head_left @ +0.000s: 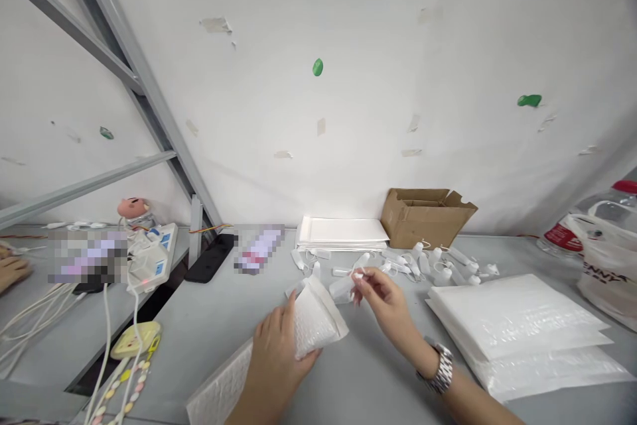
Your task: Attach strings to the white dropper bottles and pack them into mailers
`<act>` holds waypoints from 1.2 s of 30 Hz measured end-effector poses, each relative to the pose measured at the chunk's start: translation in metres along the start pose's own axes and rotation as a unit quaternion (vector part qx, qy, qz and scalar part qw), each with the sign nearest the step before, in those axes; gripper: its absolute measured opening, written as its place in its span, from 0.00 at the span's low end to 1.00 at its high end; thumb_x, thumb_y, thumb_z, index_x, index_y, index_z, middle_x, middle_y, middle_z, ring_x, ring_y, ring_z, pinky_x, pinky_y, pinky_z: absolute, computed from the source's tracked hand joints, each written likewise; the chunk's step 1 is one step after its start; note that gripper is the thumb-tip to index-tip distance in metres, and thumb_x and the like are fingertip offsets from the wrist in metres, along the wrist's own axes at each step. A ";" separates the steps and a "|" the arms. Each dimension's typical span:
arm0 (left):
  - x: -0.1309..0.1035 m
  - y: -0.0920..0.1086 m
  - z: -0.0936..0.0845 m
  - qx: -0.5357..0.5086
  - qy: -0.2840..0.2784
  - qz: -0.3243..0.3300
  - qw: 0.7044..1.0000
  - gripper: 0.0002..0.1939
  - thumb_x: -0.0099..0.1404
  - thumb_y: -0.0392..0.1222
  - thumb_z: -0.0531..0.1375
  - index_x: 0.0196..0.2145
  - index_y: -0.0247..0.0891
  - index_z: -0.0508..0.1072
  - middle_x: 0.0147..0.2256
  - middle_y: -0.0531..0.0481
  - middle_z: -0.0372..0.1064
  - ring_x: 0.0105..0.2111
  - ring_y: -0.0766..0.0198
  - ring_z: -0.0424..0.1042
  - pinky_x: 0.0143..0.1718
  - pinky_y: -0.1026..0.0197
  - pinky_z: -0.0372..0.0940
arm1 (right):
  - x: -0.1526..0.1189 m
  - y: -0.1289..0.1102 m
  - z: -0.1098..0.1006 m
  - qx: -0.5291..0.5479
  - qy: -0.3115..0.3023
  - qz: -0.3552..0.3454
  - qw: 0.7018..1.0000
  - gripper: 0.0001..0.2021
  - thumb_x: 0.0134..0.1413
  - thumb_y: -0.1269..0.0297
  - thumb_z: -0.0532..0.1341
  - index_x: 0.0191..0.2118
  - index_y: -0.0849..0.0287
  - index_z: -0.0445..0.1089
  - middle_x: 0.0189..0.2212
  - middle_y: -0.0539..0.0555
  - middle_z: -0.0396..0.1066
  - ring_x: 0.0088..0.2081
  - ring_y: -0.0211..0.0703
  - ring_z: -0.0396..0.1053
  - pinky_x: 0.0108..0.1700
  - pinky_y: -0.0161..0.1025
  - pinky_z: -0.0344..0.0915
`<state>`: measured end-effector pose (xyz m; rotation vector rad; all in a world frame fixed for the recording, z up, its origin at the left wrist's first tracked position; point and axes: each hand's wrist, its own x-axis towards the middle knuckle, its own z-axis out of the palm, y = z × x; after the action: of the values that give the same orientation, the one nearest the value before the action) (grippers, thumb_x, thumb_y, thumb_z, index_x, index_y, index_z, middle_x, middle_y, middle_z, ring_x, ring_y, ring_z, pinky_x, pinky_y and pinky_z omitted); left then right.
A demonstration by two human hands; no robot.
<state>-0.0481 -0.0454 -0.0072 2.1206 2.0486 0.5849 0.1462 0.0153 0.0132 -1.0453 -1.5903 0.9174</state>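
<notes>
My left hand is closed around a white bubble mailer, its open mouth tilted toward the back right. A small white bottle tip shows just behind the mailer's mouth; whether it is inside I cannot tell. To the right, my right hand pinches the white top of a small translucent bottle, close beside the mailer. Several similar white bottles with looped cords lie behind and right of that hand. Another bubble mailer lies partly under my left forearm.
A stack of flat white mailers and an open cardboard box stand against the wall. More bubble mailers are piled at right, near a plastic bag. A black phone, power strip and cables are at left. Another person's hand shows far left.
</notes>
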 end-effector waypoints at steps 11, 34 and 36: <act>0.004 0.013 0.014 -0.014 0.051 0.083 0.995 0.33 0.51 0.40 0.57 0.56 0.38 0.56 0.40 0.45 0.68 0.42 0.52 0.67 0.44 0.51 0.58 | -0.011 0.013 -0.002 -0.057 -0.049 0.023 0.997 0.13 0.54 0.53 0.57 0.31 0.57 0.71 0.28 0.53 0.69 0.32 0.42 0.66 0.36 0.39 0.64; -0.004 0.026 0.005 -0.093 -0.051 0.086 0.991 0.30 0.52 0.42 0.57 0.54 0.40 0.62 0.44 0.45 0.69 0.46 0.52 0.66 0.49 0.49 0.58 | 0.011 0.011 -0.147 -0.524 0.116 0.053 0.842 0.13 0.56 0.62 0.55 0.42 0.64 0.69 0.34 0.61 0.68 0.33 0.50 0.68 0.37 0.45 0.64; -0.005 0.026 0.008 -0.100 -0.052 0.092 0.989 0.31 0.52 0.42 0.57 0.55 0.41 0.61 0.46 0.45 0.68 0.47 0.52 0.65 0.50 0.49 0.56 | 0.015 0.024 -0.162 -0.561 0.096 0.099 0.816 0.13 0.56 0.64 0.56 0.43 0.66 0.68 0.32 0.62 0.68 0.30 0.50 0.69 0.33 0.43 0.64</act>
<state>-0.0213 -0.0510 -0.0063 2.1831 1.6770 0.6594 0.3065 0.0490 0.0328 -2.0543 -1.8509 -0.1465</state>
